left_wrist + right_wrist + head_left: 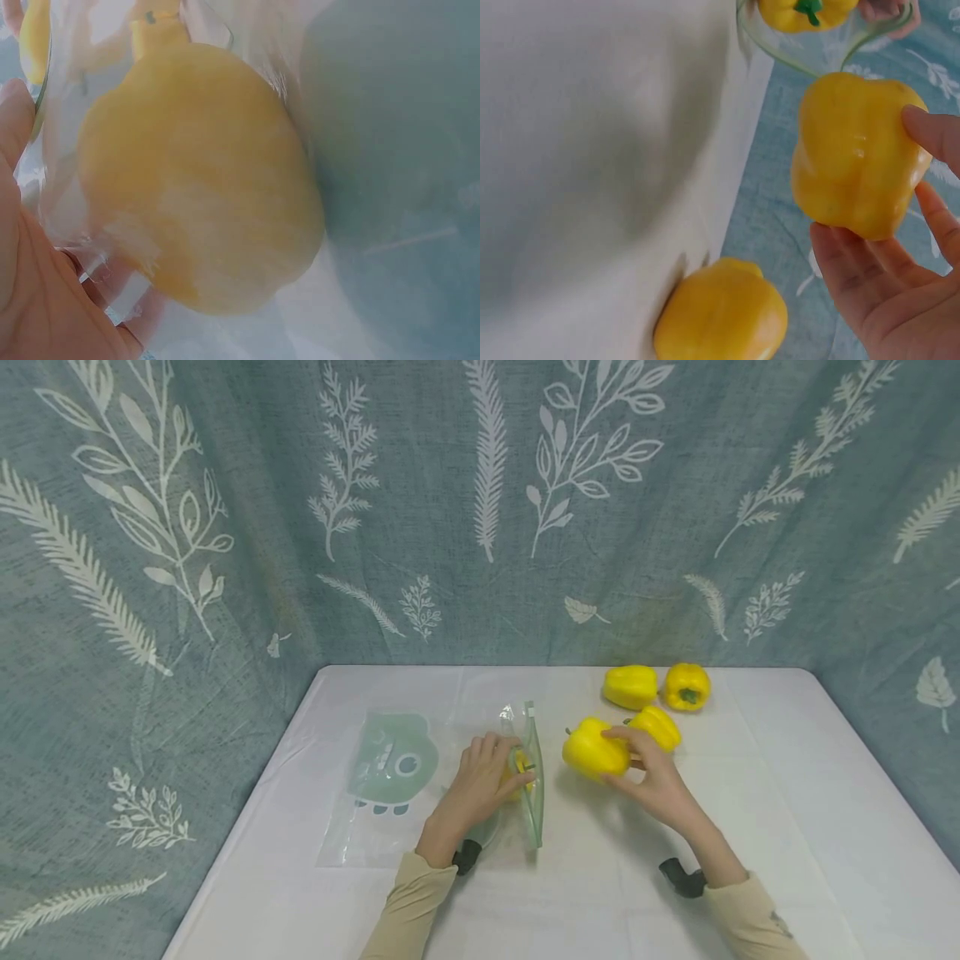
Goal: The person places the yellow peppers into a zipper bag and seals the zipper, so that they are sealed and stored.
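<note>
A clear zip bag (341,839) printed with a green cartoon creature lies on the white table, its green-edged mouth facing right. My left hand (476,781) grips the bag near that mouth, thumb toward the opening. Inside the bag is a yellow bell pepper (202,180), partly covered by the hand in the head view. To the right of the mouth, my right hand (660,789) holds another yellow bell pepper (859,154) above the table between thumb and fingers. This pepper is apart from the bag, its stem pointing left.
Behind the right hand sits a third bell pepper (658,727). Farther back are two more, a left one (631,687) and a right one (686,687), near the far table edge. A patterned blue-green curtain (450,593) hangs behind the table (585,902).
</note>
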Available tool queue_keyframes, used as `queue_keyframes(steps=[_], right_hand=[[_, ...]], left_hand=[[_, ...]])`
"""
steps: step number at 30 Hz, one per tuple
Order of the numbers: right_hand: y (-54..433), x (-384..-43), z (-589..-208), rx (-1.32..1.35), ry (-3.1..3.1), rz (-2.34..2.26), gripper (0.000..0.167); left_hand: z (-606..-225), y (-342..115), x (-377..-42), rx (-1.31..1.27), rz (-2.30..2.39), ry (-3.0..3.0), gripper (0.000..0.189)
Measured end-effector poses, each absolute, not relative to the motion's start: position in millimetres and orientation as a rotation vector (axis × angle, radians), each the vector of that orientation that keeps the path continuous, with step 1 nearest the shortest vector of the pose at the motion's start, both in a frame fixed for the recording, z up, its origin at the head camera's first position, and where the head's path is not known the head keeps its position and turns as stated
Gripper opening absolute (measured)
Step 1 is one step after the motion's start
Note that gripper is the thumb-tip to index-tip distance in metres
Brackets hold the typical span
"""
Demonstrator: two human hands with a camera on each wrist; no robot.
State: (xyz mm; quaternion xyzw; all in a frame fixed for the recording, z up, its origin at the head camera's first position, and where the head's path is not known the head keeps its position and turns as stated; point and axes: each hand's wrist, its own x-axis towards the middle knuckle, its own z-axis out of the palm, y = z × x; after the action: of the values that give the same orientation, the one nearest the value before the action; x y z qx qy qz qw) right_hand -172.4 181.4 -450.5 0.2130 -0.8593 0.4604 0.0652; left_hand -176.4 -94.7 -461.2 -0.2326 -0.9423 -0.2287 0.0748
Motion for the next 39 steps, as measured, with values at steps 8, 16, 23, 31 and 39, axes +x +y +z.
queue_keyframes(steps=[8, 16, 23, 31, 39], right_hand=[[170.9, -167.7, -457.1, 0.720, -2.621, 1.356, 0.054], [164.4, -162.7, -460.5, 0.799, -2.640, 1.376, 0.056], [160.9, -159.1, -464.7, 0.872, -2.656, 1.421, 0.055], [156.7, -158.6, -469.7, 0.898, -2.673, 1.462, 0.057], [154.8, -159.5, -474.1, 0.954, -2.705, 1.438, 0.054]], left_hand=[[-462.7, -95.3, -176.7, -0.708, -0.686, -2.817, 0.052], [-463.3, -94.3, -176.7, -0.700, -0.678, -2.817, 0.050], [-463.6, -93.1, -175.8, -0.699, -0.691, -2.810, 0.050], [-463.4, -92.6, -175.5, -0.699, -0.670, -2.801, 0.051], [-463.2, -92.3, -175.9, -0.710, -0.663, -2.801, 0.052]])
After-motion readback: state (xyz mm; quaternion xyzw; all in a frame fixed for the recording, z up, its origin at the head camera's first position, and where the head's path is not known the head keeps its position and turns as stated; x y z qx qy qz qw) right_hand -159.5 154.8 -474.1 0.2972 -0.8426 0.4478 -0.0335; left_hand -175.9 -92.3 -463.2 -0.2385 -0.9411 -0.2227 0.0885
